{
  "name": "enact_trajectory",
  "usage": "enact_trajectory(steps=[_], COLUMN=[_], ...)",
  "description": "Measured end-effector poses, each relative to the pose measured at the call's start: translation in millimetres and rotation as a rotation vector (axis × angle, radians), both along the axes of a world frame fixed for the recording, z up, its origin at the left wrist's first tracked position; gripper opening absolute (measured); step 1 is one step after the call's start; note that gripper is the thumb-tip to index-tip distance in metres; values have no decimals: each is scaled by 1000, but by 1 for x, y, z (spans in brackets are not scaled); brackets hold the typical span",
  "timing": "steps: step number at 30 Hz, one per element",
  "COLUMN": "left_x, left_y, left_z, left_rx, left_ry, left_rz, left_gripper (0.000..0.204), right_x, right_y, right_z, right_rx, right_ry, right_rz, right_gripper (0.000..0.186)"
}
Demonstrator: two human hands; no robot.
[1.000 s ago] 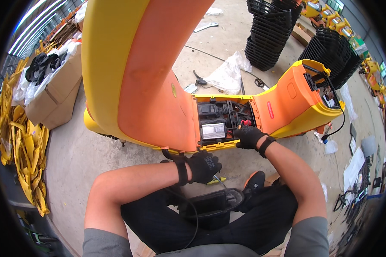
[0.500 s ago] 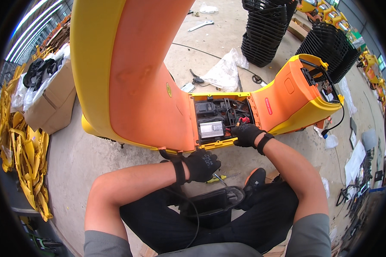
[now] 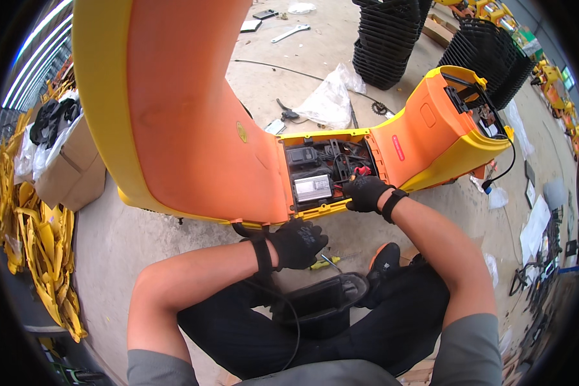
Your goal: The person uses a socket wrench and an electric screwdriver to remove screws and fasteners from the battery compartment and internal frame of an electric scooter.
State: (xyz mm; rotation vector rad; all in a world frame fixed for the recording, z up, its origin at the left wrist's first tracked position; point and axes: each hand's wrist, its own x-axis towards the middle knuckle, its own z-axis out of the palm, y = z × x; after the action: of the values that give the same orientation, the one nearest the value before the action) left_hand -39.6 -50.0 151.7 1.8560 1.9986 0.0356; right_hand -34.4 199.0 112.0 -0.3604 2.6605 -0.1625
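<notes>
My left hand (image 3: pixel 298 244), in a black glove, is curled closed below the near edge of an orange-and-yellow scooter body (image 3: pixel 202 148). What it may hold is hidden by the fingers. Just beside it are a thin metal shaft (image 3: pixel 331 262) and a yellow-green tool handle (image 3: pixel 320 264). My right hand (image 3: pixel 366 194), also gloved, reaches over the near rim of the open floor compartment. Its fingers close at a red wire connector (image 3: pixel 361 171) with orange wire. Inside the compartment sit a silver finned box (image 3: pixel 313 187), a black module (image 3: pixel 300 156) and tangled black wires.
A black open bin-like part (image 3: pixel 318 297) rests between my legs. Beyond the scooter lie a plastic bag (image 3: pixel 328 100), a wrench (image 3: pixel 290 33) and stacked black crates (image 3: pixel 386 45). On the left stand a cardboard box (image 3: pixel 71 167) and heaped yellow panels (image 3: pixel 48 251).
The scooter and surroundings sit slightly farther left and higher in the picture. Both hands keep nearly the same pose, the right at the compartment and the left below its edge.
</notes>
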Motion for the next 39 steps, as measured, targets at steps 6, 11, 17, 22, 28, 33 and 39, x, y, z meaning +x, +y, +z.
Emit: enact_trajectory(steps=[6, 11, 17, 22, 28, 33, 39], left_x=[1, 0, 1, 1, 2, 2, 1], left_y=[2, 2, 1, 2, 2, 2, 2], left_z=[5, 3, 6, 3, 3, 3, 3], left_rx=[-61, -70, -76, -98, -85, -80, -52], left_ry=[7, 2, 8, 24, 33, 41, 36], left_rz=[-2, -5, -13, -20, -24, -24, -42], left_gripper=[36, 37, 39, 39, 39, 37, 36], right_x=[-1, -1, -2, -4, -5, -5, -5], right_y=[1, 0, -7, -5, -3, -6, -7], right_z=[-5, 0, 8, 3, -4, 3, 8], right_rx=[-10, 5, 17, 31, 18, 10, 25], right_ry=[-12, -23, -71, -52, -54, -73, -86], right_rz=[3, 0, -62, -40, -29, -48, -48], right_gripper=[32, 32, 28, 28, 28, 29, 31])
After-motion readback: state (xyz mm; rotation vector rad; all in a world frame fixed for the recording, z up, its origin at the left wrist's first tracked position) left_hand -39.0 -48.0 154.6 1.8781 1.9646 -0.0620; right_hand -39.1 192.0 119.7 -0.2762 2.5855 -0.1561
